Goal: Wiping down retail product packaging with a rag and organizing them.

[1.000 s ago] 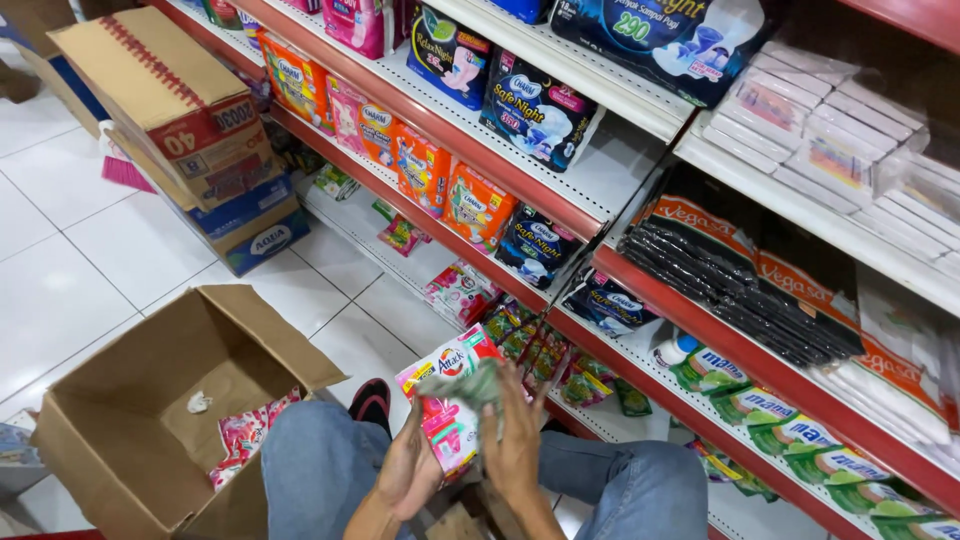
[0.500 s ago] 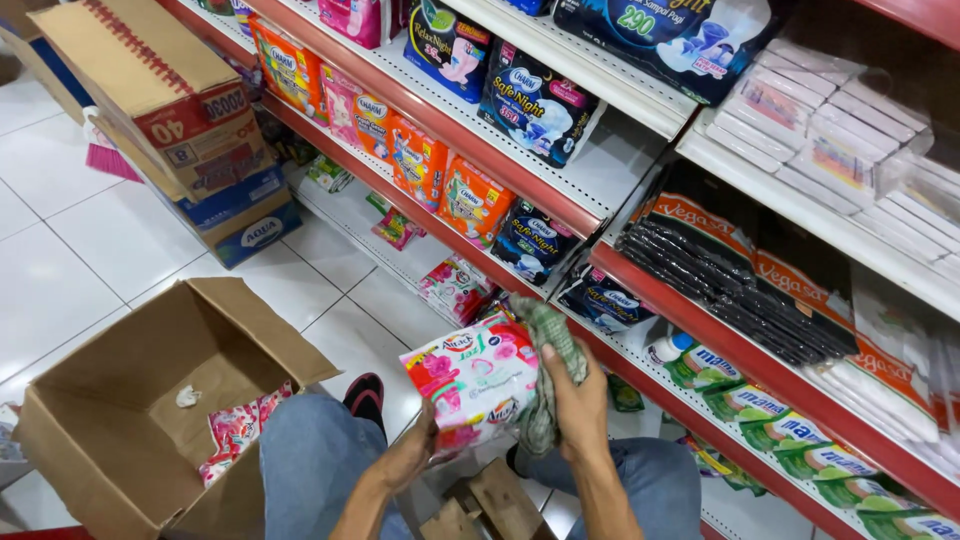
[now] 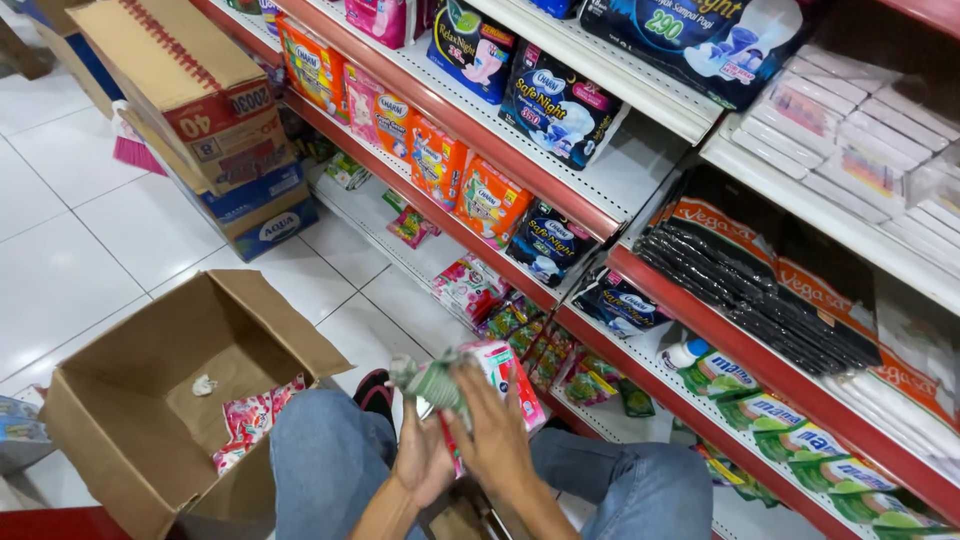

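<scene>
I squat in front of store shelves, my jeans-clad knees low in the head view. Both hands hold a soft pink and white flowered packet [image 3: 503, 375] edge-on above my lap. My left hand [image 3: 422, 458] grips it from below on the left. My right hand [image 3: 492, 430] lies over its near face, fingers spread. A crumpled greenish cloth [image 3: 428, 381] is bunched against the packet's left end, above my left hand. On my left an open cardboard box [image 3: 130, 430] stands on the floor with several similar pink packets [image 3: 252, 420] in it.
Red-edged shelves [image 3: 590, 225] run diagonally on the right, stocked with orange, pink and dark packets. Small packets lie on the bottom shelf [image 3: 470, 290]. Stacked closed cartons [image 3: 200, 110] stand on white floor tiles at upper left. A dark shoe [image 3: 375, 392] shows by the open box.
The packet was raised toward the shelf half a second ago; now it is back low over my lap, turned edge-on, with both hands closed around it.
</scene>
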